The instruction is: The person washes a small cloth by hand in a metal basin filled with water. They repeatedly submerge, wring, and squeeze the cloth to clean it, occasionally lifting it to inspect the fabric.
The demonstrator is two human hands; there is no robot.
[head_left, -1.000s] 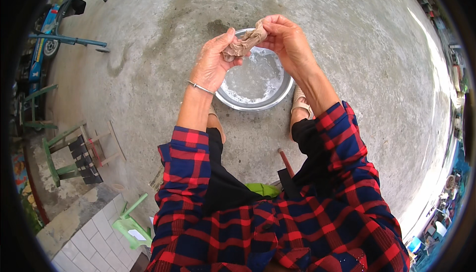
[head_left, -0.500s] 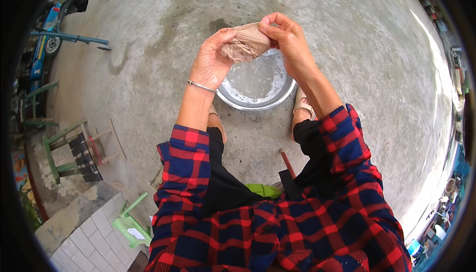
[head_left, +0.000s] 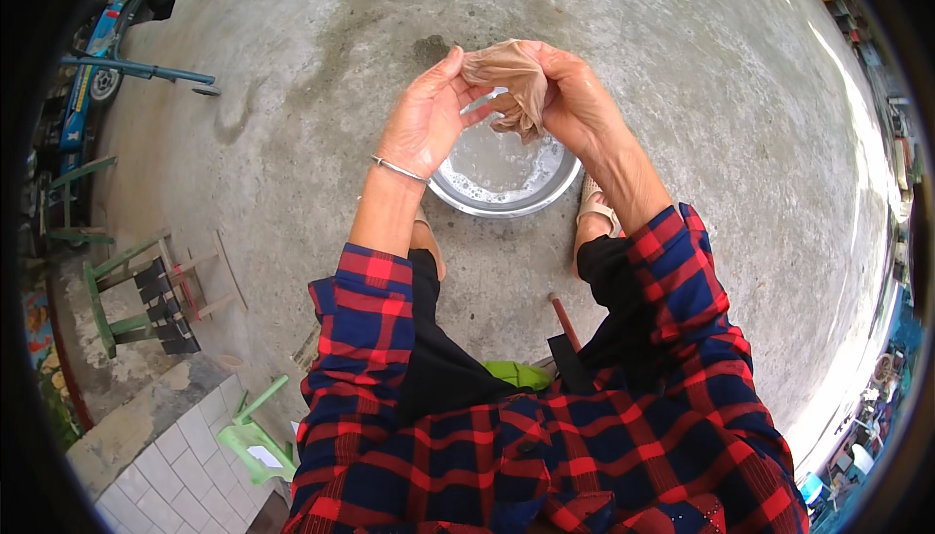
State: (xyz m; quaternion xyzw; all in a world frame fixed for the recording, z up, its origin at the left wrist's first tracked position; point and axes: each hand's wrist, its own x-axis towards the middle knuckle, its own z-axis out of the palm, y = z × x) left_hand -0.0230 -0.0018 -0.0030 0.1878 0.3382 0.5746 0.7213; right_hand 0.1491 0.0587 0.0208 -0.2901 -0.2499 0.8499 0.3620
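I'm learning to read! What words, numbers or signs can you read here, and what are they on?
No words, numbers or signs can be read here.
Blue panel, far left: light marks, too small and blurred to read.
Clutter, lower right edge: too small to make out any writing.
Beige fabric and silvery basin: no writing shows.

Passage is allowed over the floor (head_left: 769, 164) at centre right but blocked at upper centre by cloth (head_left: 521, 76) and basin (head_left: 502, 210).

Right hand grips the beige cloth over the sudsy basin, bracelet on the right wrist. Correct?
Wrong wrist: the head view shows the bracelet on the left one. The right hand does grip the beige cloth over the sudsy basin.
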